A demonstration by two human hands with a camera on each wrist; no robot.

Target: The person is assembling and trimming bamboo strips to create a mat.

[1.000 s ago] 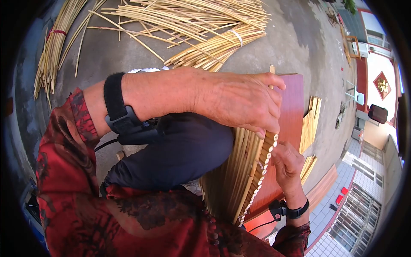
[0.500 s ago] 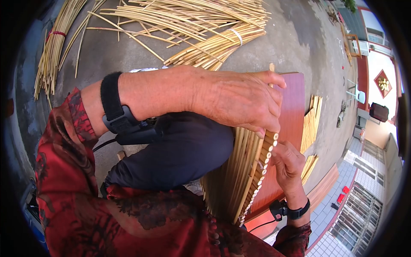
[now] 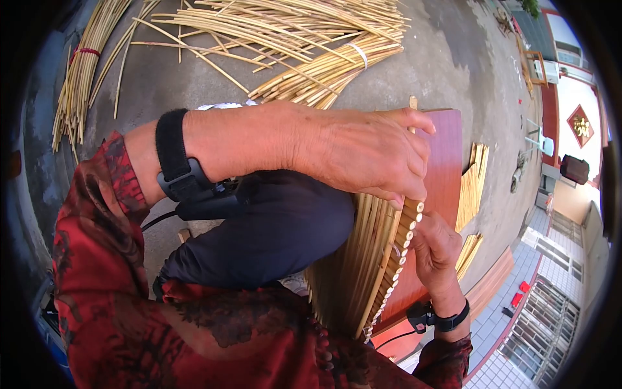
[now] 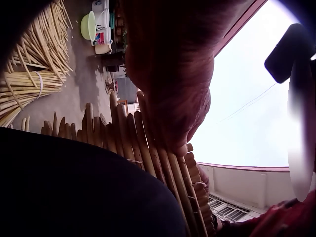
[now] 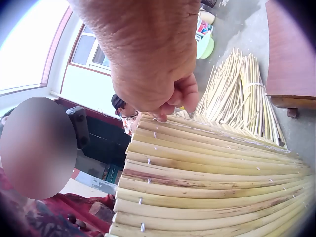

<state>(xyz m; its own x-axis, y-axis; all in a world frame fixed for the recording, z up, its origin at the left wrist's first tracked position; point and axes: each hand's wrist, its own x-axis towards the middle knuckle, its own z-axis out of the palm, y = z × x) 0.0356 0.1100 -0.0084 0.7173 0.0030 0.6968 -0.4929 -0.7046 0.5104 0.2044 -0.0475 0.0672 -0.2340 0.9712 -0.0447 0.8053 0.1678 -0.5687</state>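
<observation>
- Head view: the reed mat (image 3: 366,236) stands between the person's leg (image 3: 272,227) and the red board (image 3: 444,152). The left hand (image 3: 372,149) holds its upper edge, fingers bent over the stalks. The right hand (image 3: 437,247) is at the outer face, fingers curled; what they pinch, if anything, is hidden.
- Progress, judged: many stalks are already joined into one sheet; the edge under the hands appears to be the working edge. Loose stalks (image 3: 278,26) lie unbound on the ground; how many belong to this piece cannot be told.
- Left wrist view: shows uneven stalk tips (image 4: 89,121), hidden from the head view, plus a green basin (image 4: 89,25). The left thumb bears on the stalks; the other fingers are obscured.
- Right wrist view: shows rows of white cord stitches (image 5: 142,227) across the mat, barely visible from the head, and a second person (image 5: 129,118) beyond. The right fingertips meet the mat's edge; their grip cannot be confirmed.
</observation>
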